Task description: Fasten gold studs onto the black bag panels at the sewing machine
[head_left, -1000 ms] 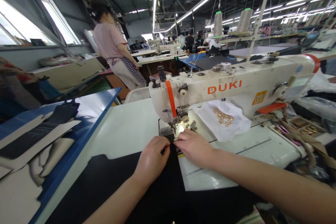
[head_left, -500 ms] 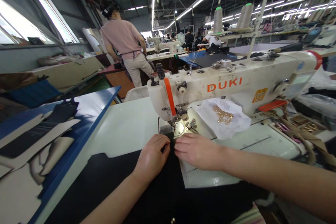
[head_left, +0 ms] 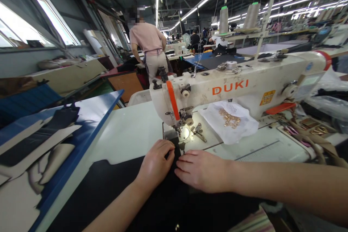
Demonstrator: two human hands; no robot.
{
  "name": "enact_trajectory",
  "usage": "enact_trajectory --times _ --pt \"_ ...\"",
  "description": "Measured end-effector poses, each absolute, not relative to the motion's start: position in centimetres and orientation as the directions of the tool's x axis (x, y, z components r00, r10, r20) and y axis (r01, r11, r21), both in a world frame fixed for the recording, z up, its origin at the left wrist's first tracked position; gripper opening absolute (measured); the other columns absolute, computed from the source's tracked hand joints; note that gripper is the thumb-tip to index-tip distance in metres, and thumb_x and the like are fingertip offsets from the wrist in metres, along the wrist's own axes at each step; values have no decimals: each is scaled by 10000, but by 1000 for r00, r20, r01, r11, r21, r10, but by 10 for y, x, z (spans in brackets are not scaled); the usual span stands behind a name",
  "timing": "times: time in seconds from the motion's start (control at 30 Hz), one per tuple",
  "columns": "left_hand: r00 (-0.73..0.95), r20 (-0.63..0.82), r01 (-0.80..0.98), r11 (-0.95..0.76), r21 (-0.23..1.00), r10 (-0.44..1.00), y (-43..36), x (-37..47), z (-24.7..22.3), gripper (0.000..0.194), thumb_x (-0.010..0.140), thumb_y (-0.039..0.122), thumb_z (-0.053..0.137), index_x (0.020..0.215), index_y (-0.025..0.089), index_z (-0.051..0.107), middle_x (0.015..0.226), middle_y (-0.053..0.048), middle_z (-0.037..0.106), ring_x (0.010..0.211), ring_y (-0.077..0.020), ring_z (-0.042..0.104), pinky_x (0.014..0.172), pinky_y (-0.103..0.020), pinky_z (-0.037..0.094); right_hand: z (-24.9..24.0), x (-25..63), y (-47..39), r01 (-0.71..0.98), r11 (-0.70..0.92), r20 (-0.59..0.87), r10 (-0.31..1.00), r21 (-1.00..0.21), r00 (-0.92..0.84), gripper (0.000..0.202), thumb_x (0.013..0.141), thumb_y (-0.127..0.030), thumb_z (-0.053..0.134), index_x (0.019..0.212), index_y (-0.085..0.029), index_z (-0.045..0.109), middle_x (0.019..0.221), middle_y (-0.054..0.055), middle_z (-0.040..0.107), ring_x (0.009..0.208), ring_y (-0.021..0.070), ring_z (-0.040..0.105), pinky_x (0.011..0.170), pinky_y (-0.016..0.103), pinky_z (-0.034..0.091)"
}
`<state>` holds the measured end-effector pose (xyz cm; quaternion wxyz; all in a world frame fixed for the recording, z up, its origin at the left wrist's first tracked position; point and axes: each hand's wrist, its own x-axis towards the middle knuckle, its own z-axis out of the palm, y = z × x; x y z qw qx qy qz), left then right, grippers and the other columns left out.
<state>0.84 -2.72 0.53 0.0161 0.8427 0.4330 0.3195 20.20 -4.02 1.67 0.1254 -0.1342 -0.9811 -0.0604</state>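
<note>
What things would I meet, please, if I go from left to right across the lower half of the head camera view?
Curled beige piece, left hand, right hand, orange lever, gold-coloured rings.

Black material [head_left: 103, 185]: bottom was cut off. Striped cloth [head_left: 257, 221]: was cropped below. Standing person's head [head_left: 134, 16]: was blurred.

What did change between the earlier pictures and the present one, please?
The right hand has moved back, toward the wearer, and lies flatter at the black material. In the background, the person in the pink shirt has moved rightward. The left hand stays on the material; the sewing machine and gold-coloured pieces stay in place.
</note>
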Motion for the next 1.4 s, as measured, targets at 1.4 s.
enact_trajectory --times 1.4 --pt "763 349 618 -772 -146 545 -16 1 13 158 906 116 413 861 129 564 851 -63 602 820 -193 562 797 -360 522 9 204 -36 278 958 309 287 -75 -907 184 906 -176 459 1004 -139 610 1006 103 657 953 176 566 790 301 431"
